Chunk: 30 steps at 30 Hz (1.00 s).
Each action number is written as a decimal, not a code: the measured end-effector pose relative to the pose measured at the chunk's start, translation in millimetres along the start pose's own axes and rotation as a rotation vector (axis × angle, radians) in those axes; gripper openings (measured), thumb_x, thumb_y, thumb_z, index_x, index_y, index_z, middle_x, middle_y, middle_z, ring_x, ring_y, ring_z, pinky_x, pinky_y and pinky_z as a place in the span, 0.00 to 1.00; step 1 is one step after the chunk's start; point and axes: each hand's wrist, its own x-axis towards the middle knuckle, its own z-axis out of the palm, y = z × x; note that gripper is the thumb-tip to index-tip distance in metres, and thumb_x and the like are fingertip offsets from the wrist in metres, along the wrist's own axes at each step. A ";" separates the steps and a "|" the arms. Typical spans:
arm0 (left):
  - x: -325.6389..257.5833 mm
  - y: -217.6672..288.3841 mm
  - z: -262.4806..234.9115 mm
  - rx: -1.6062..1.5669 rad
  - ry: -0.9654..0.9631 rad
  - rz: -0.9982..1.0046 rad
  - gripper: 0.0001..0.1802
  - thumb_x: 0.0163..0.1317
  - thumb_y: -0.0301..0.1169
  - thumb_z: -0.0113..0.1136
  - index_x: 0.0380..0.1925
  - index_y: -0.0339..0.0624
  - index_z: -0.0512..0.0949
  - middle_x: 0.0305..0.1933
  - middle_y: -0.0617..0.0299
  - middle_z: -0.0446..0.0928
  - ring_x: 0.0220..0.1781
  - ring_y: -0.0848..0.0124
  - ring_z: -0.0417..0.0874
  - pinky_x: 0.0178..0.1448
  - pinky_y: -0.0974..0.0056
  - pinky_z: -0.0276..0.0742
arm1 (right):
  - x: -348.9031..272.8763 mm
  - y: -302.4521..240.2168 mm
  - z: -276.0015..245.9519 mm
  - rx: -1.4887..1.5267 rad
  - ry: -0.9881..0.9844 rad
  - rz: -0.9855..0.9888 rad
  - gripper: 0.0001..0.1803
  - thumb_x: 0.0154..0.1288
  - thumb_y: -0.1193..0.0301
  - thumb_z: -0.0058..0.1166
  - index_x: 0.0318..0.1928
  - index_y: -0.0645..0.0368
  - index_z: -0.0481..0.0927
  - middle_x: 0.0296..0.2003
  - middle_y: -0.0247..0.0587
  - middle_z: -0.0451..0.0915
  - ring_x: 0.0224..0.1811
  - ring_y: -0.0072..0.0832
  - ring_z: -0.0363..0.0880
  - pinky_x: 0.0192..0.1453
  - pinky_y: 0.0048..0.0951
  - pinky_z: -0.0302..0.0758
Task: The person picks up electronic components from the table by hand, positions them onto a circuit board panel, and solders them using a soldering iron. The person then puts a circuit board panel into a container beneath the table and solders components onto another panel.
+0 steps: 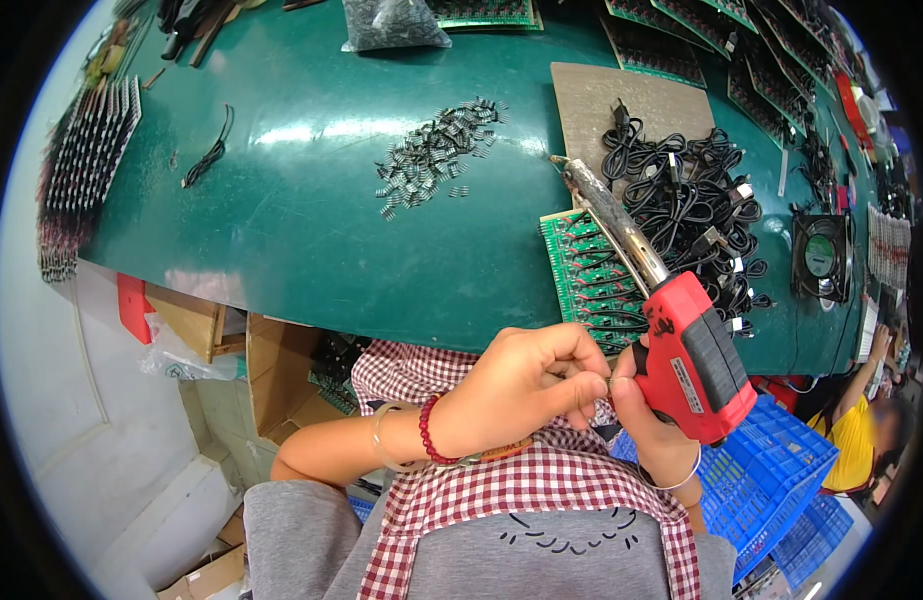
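Observation:
My right hand [650, 428] is closed around a red and black soldering gun [672, 310], whose long metal barrel points up and away to the left. Below the gun's body, my left hand [527, 385] pinches its thumb and fingers together against my right thumb. Something thin and tiny shows between them, too small to name. Beyond both hands, a green circuit board panel [562, 262] lies at the table's near edge, with black leads across it. The barrel passes over the panel and a heap of coiled black cables [687, 205]. The gun's tip is over the green table [312, 230].
A pile of small black-and-silver parts [437, 150] lies mid-table, a single cable [210, 155] to its left. Board stacks [92, 170] stand at both sides. A brown board [622, 90], a plastic bag [394, 25], a fan [822, 257] and blue crates [772, 470] surround me. Another person [850, 445] sits at right.

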 end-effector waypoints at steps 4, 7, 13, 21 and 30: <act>-0.9 8.3 -1.4 0.537 0.046 0.215 0.01 0.57 0.21 0.55 0.29 0.34 0.74 0.27 0.63 0.77 0.24 0.79 0.78 0.27 0.74 0.75 | -1.7 14.6 -2.5 -0.180 0.038 -0.103 0.07 0.55 0.79 0.54 0.35 0.61 0.73 0.29 0.37 0.73 0.29 0.27 0.71 0.31 0.26 0.67; 2.1 14.1 -5.5 0.770 0.017 0.289 0.01 0.54 0.21 0.56 0.26 0.37 0.75 0.24 0.67 0.77 0.22 0.81 0.77 0.25 0.74 0.72 | -3.3 25.2 -1.2 -0.303 0.073 -0.126 0.11 0.51 0.78 0.57 0.38 0.61 0.77 0.36 0.43 0.73 0.34 0.34 0.76 0.36 0.29 0.73; 24.8 22.6 -41.0 0.359 0.075 -0.094 0.02 0.57 0.25 0.55 0.27 0.38 0.74 0.24 0.64 0.76 0.21 0.82 0.75 0.23 0.78 0.68 | -6.6 23.3 -4.5 0.041 0.087 -0.088 0.18 0.58 0.76 0.53 0.49 0.65 0.67 0.26 0.38 0.73 0.25 0.22 0.70 0.30 0.23 0.68; 56.6 28.0 -77.8 0.380 0.184 -0.068 0.06 0.60 0.28 0.53 0.27 0.35 0.73 0.24 0.62 0.76 0.19 0.83 0.73 0.21 0.79 0.67 | -25.3 40.6 -15.3 0.168 0.152 0.057 0.25 0.60 0.64 0.53 0.52 0.66 0.65 0.18 0.40 0.72 0.18 0.24 0.69 0.22 0.23 0.64; 59.3 28.0 -82.6 0.356 0.160 -0.078 0.05 0.60 0.27 0.52 0.28 0.36 0.72 0.24 0.62 0.76 0.19 0.82 0.74 0.21 0.79 0.67 | -28.8 49.0 -19.0 0.129 0.188 0.085 0.20 0.58 0.69 0.54 0.49 0.66 0.68 0.17 0.40 0.70 0.15 0.24 0.66 0.19 0.23 0.62</act>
